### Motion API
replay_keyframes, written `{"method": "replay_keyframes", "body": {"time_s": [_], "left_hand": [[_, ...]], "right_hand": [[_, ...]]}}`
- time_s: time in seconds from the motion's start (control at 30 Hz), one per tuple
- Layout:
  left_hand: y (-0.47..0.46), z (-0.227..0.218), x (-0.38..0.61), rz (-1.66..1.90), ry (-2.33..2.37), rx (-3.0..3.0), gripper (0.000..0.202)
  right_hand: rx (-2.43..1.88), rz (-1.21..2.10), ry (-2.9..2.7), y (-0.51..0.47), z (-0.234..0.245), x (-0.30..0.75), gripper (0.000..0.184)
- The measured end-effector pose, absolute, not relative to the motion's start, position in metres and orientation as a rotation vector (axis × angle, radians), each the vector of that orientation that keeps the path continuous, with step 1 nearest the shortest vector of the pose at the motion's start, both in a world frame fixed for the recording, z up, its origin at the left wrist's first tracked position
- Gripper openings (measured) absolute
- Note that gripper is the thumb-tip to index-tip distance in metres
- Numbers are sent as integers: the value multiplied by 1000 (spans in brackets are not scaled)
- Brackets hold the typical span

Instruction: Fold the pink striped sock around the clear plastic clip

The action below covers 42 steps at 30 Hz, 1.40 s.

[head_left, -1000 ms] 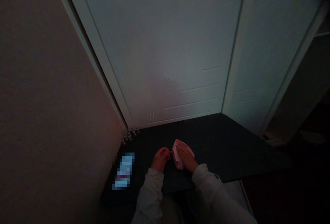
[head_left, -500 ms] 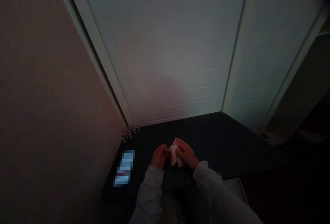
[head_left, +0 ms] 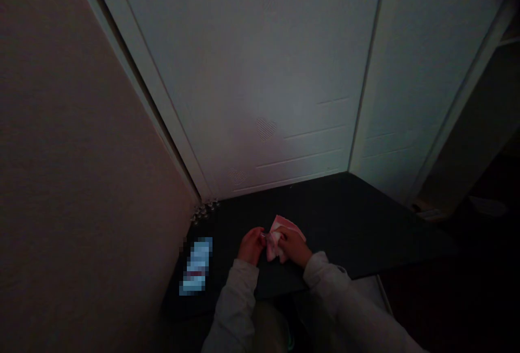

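Above the dark table (head_left: 341, 217), my left hand (head_left: 251, 246) is closed, its fingertips pinching a small shiny object (head_left: 265, 237). Its kind is too small and dim to make out. A pink and white cloth (head_left: 273, 251) is bunched in my right hand (head_left: 296, 248), with the fingers wrapped round it. The cloth meets the small object between my two hands, one corner sticking up at the back and a fold hanging at the front.
Several small shiny pieces (head_left: 203, 212) stand in the table's back left corner. Nearer lies a bright, pixelated rectangle (head_left: 197, 266), perhaps a phone. White panels (head_left: 264, 71) rise along the back edge, and a wall (head_left: 101, 180) closes off the left side.
Both hands stay nearly in place. The cloth has shifted slightly around the small object, and its front fold has changed shape. The camera view has moved a little.
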<state>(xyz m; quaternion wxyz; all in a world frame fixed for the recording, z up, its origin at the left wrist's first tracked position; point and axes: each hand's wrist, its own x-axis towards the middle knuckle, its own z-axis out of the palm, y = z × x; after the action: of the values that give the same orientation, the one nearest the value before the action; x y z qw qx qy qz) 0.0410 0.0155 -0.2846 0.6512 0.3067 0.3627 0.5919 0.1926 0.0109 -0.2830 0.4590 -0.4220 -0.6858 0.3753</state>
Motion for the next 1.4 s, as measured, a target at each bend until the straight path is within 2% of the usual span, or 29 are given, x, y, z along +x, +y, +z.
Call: {"method": "replay_keyframes", "body": {"time_s": [0.27, 0.57, 0.8, 1.0, 1.13, 1.33, 1.4], "left_hand": [[17, -287, 42, 1346, 820, 699, 29], [14, -283, 41, 1393, 805, 621, 24], [17, -284, 36, 1488, 823, 473, 14], [15, -284, 37, 1467, 816, 477, 17], [13, -282, 38, 1417, 808, 534, 22], [10, -279, 39, 1362, 821, 648, 30], [9, -279, 39, 1350, 823, 688, 32]], "right_hand": [[-1064, 943, -1667, 13, -286, 192, 14], [-989, 1015, -1590, 16, -290, 191, 27], [-1093, 941, -1413, 24, -295, 191, 32], [-1156, 892, -1324, 26, -298, 192, 36], [-1170, 874, -1314, 24, -293, 195, 32], [-1125, 892, -1424, 21, -286, 196, 15], [-1117, 903, -1443, 20, -286, 196, 16]]}}
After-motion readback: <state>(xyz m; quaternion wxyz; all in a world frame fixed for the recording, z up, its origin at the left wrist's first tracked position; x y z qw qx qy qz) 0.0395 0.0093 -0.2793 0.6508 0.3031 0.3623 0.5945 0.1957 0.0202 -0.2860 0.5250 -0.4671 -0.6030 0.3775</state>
